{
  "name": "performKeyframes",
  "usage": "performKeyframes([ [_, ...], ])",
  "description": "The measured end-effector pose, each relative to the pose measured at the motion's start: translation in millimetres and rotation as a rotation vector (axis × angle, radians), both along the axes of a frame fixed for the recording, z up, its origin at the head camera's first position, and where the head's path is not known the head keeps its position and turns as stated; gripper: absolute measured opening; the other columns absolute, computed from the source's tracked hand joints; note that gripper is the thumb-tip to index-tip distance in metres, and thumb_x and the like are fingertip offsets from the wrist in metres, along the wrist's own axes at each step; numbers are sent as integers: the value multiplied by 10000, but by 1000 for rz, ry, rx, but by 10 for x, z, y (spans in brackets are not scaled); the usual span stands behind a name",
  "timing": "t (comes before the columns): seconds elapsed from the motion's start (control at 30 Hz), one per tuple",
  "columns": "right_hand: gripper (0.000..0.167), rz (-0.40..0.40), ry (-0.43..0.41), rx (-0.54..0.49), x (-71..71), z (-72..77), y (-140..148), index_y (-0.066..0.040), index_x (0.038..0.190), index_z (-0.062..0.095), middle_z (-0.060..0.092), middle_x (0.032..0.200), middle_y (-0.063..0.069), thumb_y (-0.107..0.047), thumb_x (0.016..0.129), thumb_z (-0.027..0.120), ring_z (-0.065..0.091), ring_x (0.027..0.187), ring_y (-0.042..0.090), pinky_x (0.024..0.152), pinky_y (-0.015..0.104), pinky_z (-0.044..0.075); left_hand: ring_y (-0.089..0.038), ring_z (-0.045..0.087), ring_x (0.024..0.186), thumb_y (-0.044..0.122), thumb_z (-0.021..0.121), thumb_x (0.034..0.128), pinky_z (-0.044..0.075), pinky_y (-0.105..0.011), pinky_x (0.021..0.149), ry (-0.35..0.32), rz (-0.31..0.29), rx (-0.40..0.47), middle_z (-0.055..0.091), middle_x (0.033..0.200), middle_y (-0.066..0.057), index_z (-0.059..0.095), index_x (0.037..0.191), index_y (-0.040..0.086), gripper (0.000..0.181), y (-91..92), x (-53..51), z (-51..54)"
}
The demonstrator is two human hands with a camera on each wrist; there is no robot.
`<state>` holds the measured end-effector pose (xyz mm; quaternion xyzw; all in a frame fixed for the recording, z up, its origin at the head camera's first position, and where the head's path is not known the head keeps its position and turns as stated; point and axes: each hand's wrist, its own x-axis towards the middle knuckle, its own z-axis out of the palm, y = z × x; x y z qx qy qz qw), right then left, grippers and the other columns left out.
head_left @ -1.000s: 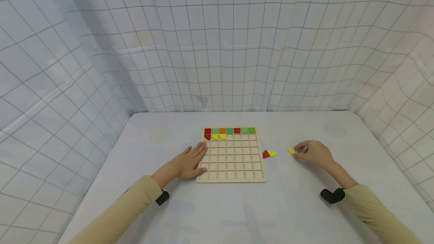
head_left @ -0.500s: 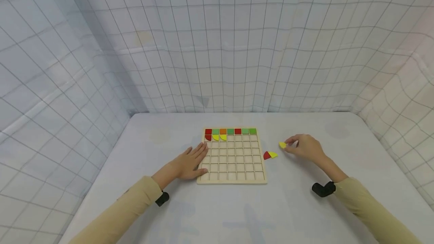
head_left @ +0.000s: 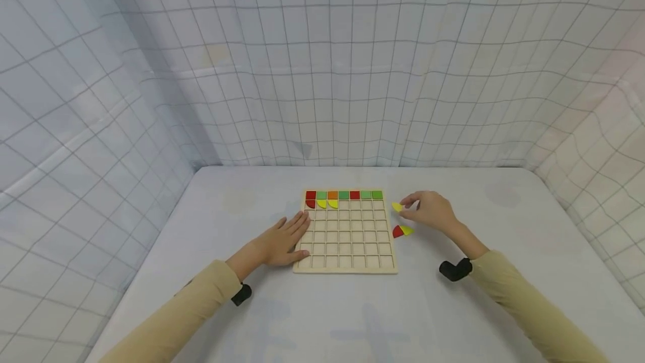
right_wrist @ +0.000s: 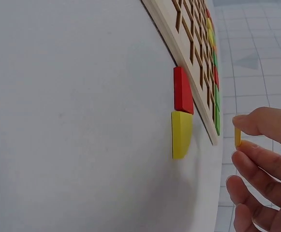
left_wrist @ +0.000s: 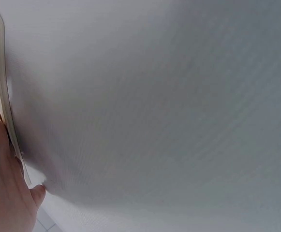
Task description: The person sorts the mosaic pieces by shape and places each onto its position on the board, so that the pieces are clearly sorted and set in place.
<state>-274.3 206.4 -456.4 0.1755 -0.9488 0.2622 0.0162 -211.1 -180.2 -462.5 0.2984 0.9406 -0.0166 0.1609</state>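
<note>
A wooden grid board [head_left: 345,262] lies on the table, its back row filled with colored square tiles [head_left: 332,195]. In the second row, at the left, sit a red quarter-circle tile [head_left: 310,204] and two yellow ones. My left hand [head_left: 279,242] rests on the board's left edge with straight fingers. Between thumb and fingertip, my right hand [head_left: 430,209] pinches a yellow quarter-circle tile [right_wrist: 237,136], raised above the table just beyond the board's right edge. Beside that edge a loose red tile [right_wrist: 182,90] and a loose yellow tile [right_wrist: 181,135] lie touching each other.
The white tabletop [head_left: 342,318] surrounds the board. Grid-patterned white curtains [head_left: 353,71] hang behind and on both sides. A black wrist-worn device [head_left: 455,269] sits at the right cuff, and another [head_left: 242,294] at the left.
My right hand has moved left and slightly away from me toward the board, carrying the yellow quarter-circle tile. My left hand stays in place on the board.
</note>
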Motion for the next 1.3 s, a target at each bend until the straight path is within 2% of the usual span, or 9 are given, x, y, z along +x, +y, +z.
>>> performKeyframes([
  [0.33, 271, 22, -30, -8, -107, 8, -308, -117, 1000, 759, 731, 892, 17, -303, 803, 739, 569, 661, 108, 528, 232, 410, -274, 25, 1510, 584, 348, 982, 150, -533, 1191, -11, 10, -8, 23, 1628, -125, 96, 1544, 34, 826, 4, 11, 8],
  [0.67, 291, 41, -41, -1, -200, -3, -578, -121, 954, 762, 724, 874, -1, -366, 795, 760, 566, 658, 112, 522, 223, 410, -279, 19, 1510, 578, 354, 981, 148, -530, 1192, -18, 10, -23, 19, 1627, -131, 88, 1544, 32, 828, 0, 1, 3],
  [0.93, 320, 46, -51, 0, -242, -13, -768, -129, 970, 764, 737, 927, 14, -395, 794, 762, 604, 734, 122, 594, 229, 442, -264, 12, 1512, 597, 346, 976, 148, -526, 1194, -17, 19, -19, 11, 1631, -110, 87, 1547, 46, 835, 9, -2, -24],
  [1.2, 291, 98, -39, -19, -286, -8, -902, -112, 982, 760, 740, 911, 21, -352, 818, 743, 560, 634, 101, 492, 218, 400, -257, 15, 1513, 601, 344, 974, 149, -522, 1195, -5, 20, -23, 18, 1632, -104, 95, 1548, 51, 833, 4, -2, -28],
  [1.3, 276, 108, -40, -4, -295, -6, -953, -134, 977, 759, 743, 910, -3, -361, 822, 743, 581, 659, 85, 510, 202, 398, -259, 11, 1512, 601, 342, 975, 147, -523, 1195, -10, 17, -20, 11, 1631, -106, 89, 1547, 48, 835, 2, 9, -17],
])
